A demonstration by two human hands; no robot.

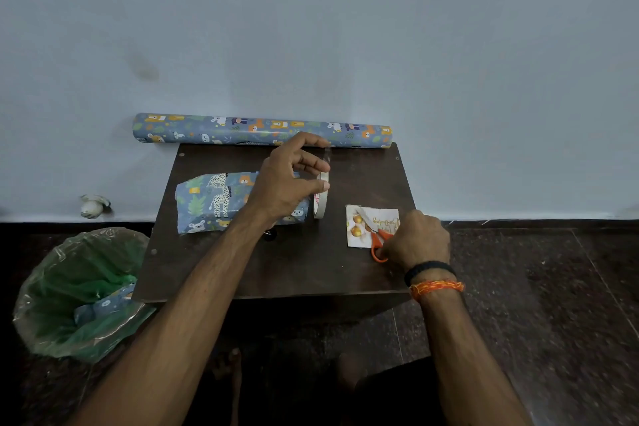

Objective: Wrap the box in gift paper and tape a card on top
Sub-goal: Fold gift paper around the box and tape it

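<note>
While the left hand [287, 180] hangs over the middle of the small brown table [297, 270], its thumb and fingers pinch a roll of clear tape [321, 195] that stands on edge, with a strip of tape pulled up from the roll toward the index fingertip. Just at 9 o'clock from the roll sits the box [214, 201], already covered in blue animal-print paper, and the wrist hides its right end. Over at about 3 o'clock from the roll lies the card [363, 223], flat on the table, white with gold balls and gold lettering. The right hand [416, 240] is curled around the orange handles of the scissors [378, 239], whose blades lie across the card (can't tell if the blades are parted or closed). That wrist has a black band and an orange thread on it. Up at 12 o'clock, along the far table edge against the pale wall, lies the long roll of gift paper [262, 131] in the same print. Down at 8 o'clock, on the dark floor, stands a bin [69, 287] lined with a green bag, with a paper scrap inside.
</note>
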